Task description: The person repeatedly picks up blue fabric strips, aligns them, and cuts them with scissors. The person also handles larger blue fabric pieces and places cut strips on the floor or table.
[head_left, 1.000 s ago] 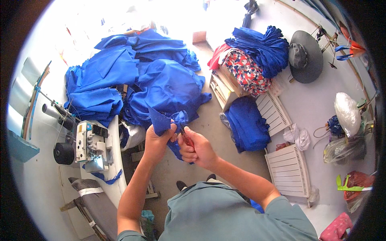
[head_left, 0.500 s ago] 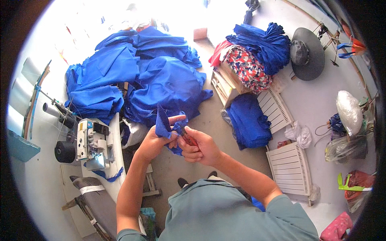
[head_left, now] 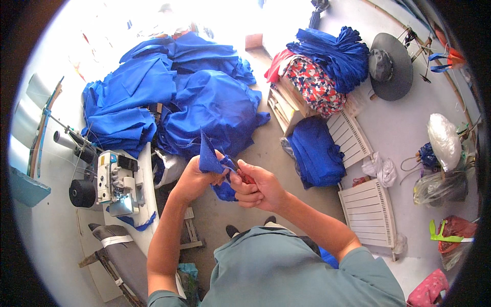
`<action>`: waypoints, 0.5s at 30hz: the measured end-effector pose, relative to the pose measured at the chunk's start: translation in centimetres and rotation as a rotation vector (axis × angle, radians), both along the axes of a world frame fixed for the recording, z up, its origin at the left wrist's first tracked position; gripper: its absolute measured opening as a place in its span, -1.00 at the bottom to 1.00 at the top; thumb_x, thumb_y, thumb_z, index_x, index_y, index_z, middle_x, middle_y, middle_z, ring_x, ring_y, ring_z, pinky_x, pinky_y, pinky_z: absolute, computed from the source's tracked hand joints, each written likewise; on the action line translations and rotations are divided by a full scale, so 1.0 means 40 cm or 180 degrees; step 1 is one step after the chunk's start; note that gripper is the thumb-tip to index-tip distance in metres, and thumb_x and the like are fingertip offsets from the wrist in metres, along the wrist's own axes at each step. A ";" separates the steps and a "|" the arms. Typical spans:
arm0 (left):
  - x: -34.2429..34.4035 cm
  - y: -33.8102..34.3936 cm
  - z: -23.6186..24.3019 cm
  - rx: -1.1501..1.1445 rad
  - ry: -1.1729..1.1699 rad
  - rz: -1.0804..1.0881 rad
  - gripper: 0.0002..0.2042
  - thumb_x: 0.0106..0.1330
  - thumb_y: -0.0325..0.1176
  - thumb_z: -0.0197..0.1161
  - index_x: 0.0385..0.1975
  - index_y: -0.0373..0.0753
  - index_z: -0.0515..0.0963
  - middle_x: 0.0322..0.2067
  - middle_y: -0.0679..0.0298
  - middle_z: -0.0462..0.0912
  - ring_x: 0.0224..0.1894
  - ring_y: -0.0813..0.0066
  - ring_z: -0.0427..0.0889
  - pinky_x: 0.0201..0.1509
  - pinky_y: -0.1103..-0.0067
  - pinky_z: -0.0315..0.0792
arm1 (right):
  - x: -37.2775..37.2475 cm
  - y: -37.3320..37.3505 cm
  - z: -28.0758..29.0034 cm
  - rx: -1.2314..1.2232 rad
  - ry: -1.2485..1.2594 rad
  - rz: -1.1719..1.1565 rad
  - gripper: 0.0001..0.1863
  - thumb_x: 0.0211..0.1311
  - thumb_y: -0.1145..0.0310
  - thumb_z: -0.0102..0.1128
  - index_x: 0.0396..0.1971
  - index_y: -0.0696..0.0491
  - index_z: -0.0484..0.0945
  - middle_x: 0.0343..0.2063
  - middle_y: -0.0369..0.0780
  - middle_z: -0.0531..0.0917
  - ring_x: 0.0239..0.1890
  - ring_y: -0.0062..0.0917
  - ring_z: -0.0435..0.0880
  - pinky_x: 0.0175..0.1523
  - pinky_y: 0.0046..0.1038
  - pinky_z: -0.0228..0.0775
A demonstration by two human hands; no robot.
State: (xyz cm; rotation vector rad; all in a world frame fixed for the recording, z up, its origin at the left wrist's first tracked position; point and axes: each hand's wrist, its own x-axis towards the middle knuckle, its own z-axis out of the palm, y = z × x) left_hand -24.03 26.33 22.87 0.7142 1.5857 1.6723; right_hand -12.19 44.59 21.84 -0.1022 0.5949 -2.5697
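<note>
Between left fingers [head_left: 209, 177], blue cloth [head_left: 207, 157], inside right fingers [head_left: 247, 197], red-handled tool [head_left: 247, 177]

Fabric piece [head_left: 208, 158] in left grip [head_left: 193, 180]: plain blue. Tool handle [head_left: 246, 177] in right grip [head_left: 262, 189]: red. Bundle [head_left: 313, 86] beyond right grip: red, white, dark blotches.

The person wears a plain grey-green shirt [head_left: 291, 271], matte, with soft creases across the front and a rounded front edge. Its sleeves are short: the left sleeve [head_left: 166, 299] and the right sleeve [head_left: 368, 271] are the same grey-green as the body. Both forearms are bare, as are the left hand [head_left: 193, 181] and the right hand [head_left: 262, 189]. The shoes [head_left: 231, 231] are dark with rounded toes. A narrow strip of cream cloth [head_left: 276, 225] shows beyond the shirt, its garment unclear.
</note>
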 end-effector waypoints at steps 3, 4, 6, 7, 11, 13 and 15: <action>-0.001 -0.003 0.000 0.0039 0.0137 -0.0060 -0.84 0.31 -0.39 0.38 -0.23 -0.23 0.54 -0.44 0.41 0.59 -0.40 0.66 0.55 -0.31 0.63 0.41 | 0.014 -0.008 0.020 -0.0299 -0.0165 0.0024 -0.53 0.60 -0.07 -0.28 -0.37 -0.02 0.39 -0.74 -0.52 0.11 -0.78 -0.81 0.03 -0.66 -0.63 -0.11; 0.000 -0.006 0.005 0.0013 0.0172 -0.0072 -0.83 0.30 -0.40 0.38 -0.22 -0.23 0.54 -0.43 0.41 0.59 -0.39 0.67 0.55 -0.31 0.63 0.42 | 0.019 -0.013 0.025 -0.0284 -0.0201 -0.0015 -0.53 0.60 -0.06 -0.27 -0.38 -0.02 0.38 -0.74 -0.51 0.11 -0.78 -0.80 0.03 -0.66 -0.62 -0.11; 0.001 -0.007 0.001 0.0022 0.0196 -0.0060 -0.82 0.29 -0.41 0.38 -0.21 -0.25 0.54 -0.40 0.42 0.59 -0.37 0.68 0.55 -0.30 0.63 0.43 | 0.027 -0.021 0.034 -0.0250 -0.0274 -0.0097 -0.55 0.61 -0.04 -0.24 -0.39 -0.02 0.38 -0.75 -0.51 0.11 -0.79 -0.79 0.02 -0.65 -0.61 -0.12; 0.004 -0.009 -0.011 0.0054 0.0186 -0.0033 -0.82 0.29 -0.42 0.38 -0.20 -0.25 0.53 -0.38 0.43 0.59 -0.35 0.68 0.55 -0.29 0.63 0.43 | 0.031 -0.022 0.050 -0.0174 -0.0144 -0.0163 -0.55 0.60 -0.04 -0.22 -0.39 -0.02 0.39 -0.75 -0.51 0.12 -0.79 -0.78 0.02 -0.66 -0.60 -0.12; 0.034 -0.020 0.007 0.0188 0.0317 0.0221 -0.79 0.28 -0.45 0.39 -0.16 -0.24 0.53 -0.33 0.45 0.59 -0.31 0.70 0.55 -0.28 0.62 0.45 | 0.045 -0.020 0.113 0.0183 -0.0105 -0.0279 -0.54 0.60 -0.04 -0.22 -0.36 0.02 0.43 -0.75 -0.50 0.13 -0.79 -0.76 0.03 -0.64 -0.58 -0.11; 0.036 -0.007 0.014 0.0367 0.0347 0.0676 -0.80 0.26 -0.47 0.40 -0.18 -0.22 0.54 -0.36 0.46 0.58 -0.35 0.71 0.54 -0.32 0.64 0.43 | 0.057 -0.012 0.125 0.0276 -0.0156 -0.0302 -0.52 0.61 -0.03 -0.24 -0.34 0.04 0.44 -0.75 -0.50 0.12 -0.79 -0.76 0.04 -0.63 -0.58 -0.11; 0.021 -0.021 0.040 0.0062 0.0419 0.0649 -0.82 0.25 -0.47 0.41 -0.21 -0.22 0.56 -0.40 0.47 0.57 -0.39 0.72 0.53 -0.34 0.65 0.42 | 0.075 -0.008 0.131 0.0233 -0.0014 -0.0274 -0.51 0.60 -0.04 -0.24 -0.32 0.07 0.46 -0.75 -0.50 0.13 -0.78 -0.77 0.05 -0.63 -0.58 -0.10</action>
